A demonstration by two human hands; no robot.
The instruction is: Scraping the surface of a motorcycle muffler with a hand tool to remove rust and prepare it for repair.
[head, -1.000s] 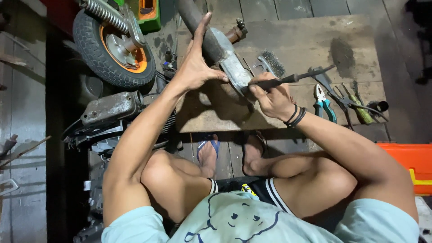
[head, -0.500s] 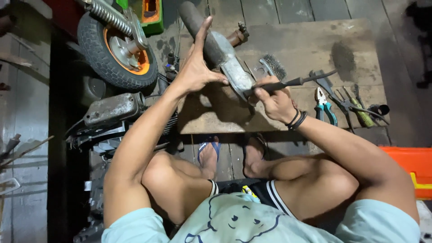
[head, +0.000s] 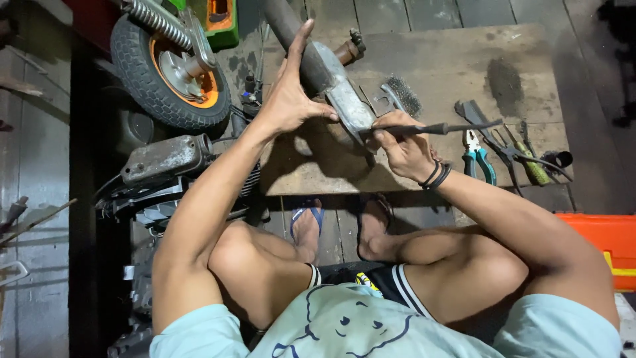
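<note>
Upper left of frame: black knobbly rubber tyre on an orange rim, with a coiled steel spring above it. Centre top: long grey metal exhaust pipe with a dull, scuffed flat shield, slanting down to the right over a worn wooden board. My left hand presses flat on it, fingers spread wide. My right hand is closed around a thin dark-handled tool, tip touching the shield. Right: teal-handled pliers.

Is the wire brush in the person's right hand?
No, the right hand holds a thin dark-handled tool; the wire brush lies on the wooden board.
</note>
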